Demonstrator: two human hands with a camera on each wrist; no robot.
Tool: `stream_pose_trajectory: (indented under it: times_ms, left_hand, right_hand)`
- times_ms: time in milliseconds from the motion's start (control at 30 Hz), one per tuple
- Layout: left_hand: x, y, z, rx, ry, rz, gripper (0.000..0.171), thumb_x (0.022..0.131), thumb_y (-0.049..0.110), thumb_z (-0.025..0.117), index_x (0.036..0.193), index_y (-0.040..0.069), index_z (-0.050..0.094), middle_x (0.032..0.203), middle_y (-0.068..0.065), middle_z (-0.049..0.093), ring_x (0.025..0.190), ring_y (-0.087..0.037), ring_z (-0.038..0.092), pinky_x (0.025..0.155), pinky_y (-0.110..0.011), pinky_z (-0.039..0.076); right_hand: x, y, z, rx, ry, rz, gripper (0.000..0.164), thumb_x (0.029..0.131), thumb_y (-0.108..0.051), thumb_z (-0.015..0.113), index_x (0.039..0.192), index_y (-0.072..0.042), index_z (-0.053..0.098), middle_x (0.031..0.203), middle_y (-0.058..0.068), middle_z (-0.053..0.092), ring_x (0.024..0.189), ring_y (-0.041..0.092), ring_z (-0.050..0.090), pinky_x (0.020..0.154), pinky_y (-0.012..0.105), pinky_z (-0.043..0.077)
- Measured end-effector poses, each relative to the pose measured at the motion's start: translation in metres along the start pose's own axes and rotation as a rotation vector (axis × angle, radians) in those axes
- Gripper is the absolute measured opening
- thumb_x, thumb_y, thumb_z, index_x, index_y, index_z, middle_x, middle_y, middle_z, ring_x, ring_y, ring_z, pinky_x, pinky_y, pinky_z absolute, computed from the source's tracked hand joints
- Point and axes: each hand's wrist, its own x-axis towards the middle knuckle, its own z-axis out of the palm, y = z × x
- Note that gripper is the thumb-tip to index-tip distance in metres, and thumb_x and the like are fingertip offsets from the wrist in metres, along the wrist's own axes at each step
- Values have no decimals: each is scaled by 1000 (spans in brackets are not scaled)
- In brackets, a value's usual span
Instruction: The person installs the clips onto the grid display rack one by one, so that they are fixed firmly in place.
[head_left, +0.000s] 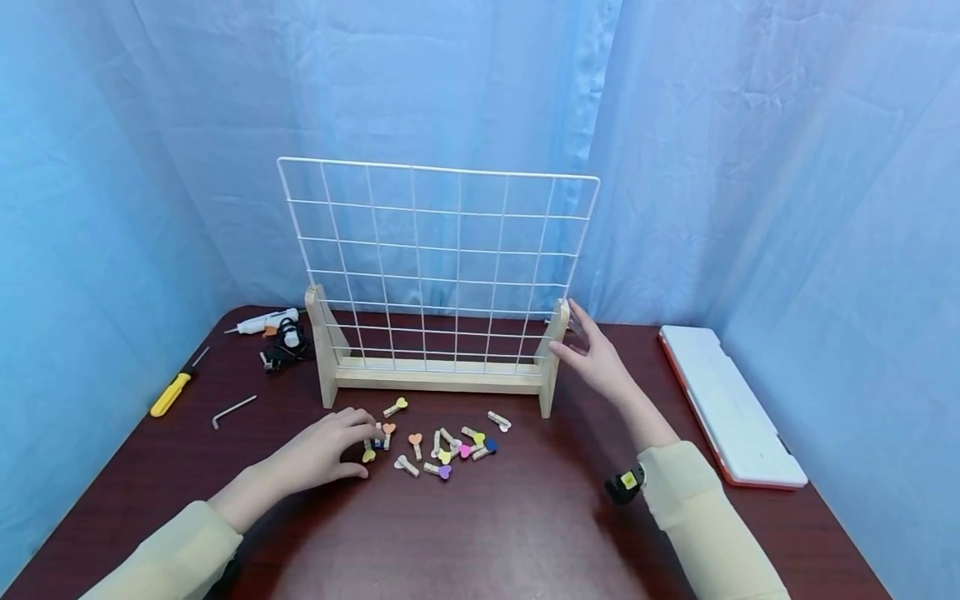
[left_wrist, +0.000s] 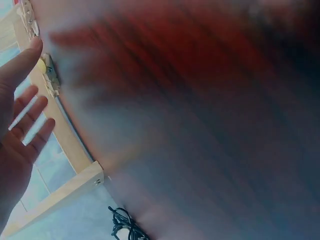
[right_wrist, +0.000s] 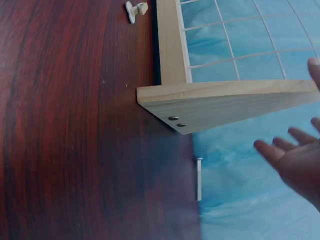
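A white wire grid point(head_left: 438, 247) stands upright in a wooden base point(head_left: 438, 379) with two side supports. In front of it lies a loose group of small wooden clothespins point(head_left: 415, 446) with coloured hearts. My left hand point(head_left: 318, 450) hovers at the left end of this group, its thumb and fingers spread apart around no clothespin in the left wrist view. Beside the right side support point(head_left: 555, 358) is my right hand point(head_left: 600, 362). Its fingers are extended and slightly bent in the right wrist view, with nothing held, near the support's outer face.
A glue gun point(head_left: 266, 322), coiled black cable point(head_left: 288, 342), yellow-handled screwdriver point(head_left: 172, 392) and hex key point(head_left: 234, 410) lie at the left. A white flat case point(head_left: 731, 404) lies along the right. Behind the right support lies a slim metallic piece point(right_wrist: 199, 180). Blue curtains surround the table.
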Motion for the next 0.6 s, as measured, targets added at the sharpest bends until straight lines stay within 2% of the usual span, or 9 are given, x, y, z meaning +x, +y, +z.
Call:
stream_pose_trajectory:
  times_ms: [100,167,300,433,600]
  left_hand:
    - [3,-3,1,-50,-26,40,29,68,29,76,94,24,64,96,10,54,92,-6,49,78,-30,46]
    - [5,-4,2,-73,-49,50,23,70,27,75,91,25,65,93,11,54,91,-5,49,78,-28,47]
    - [7,-7,4,-111,-75,50,17,72,23,73,88,24,66,90,12,53,86,-4,49,73,-23,47]
    - [9,-10,5,-146,-89,50,14,72,21,73,84,23,66,87,12,52,81,-3,49,69,-19,47]
    - [10,-14,6,-190,-84,39,14,72,21,73,76,22,60,81,12,49,73,-4,49,63,-17,45]
  right_hand:
    - [3,2,2,144,-9,4,70,86,-21,59,143,-17,18,145,11,26,131,28,26,101,50,29]
    - [5,6,2,202,6,-16,66,87,-17,58,142,-15,22,142,13,30,130,29,28,101,48,30]
    - [9,14,6,284,10,-79,58,88,-12,56,139,-14,29,137,17,38,128,28,33,97,34,38]
    - [10,18,9,326,-3,-128,54,88,-9,54,138,-19,32,131,16,47,123,24,40,89,21,42]
    - [10,19,11,304,-8,-133,55,89,-9,52,138,-24,31,129,10,50,119,16,44,89,19,40]
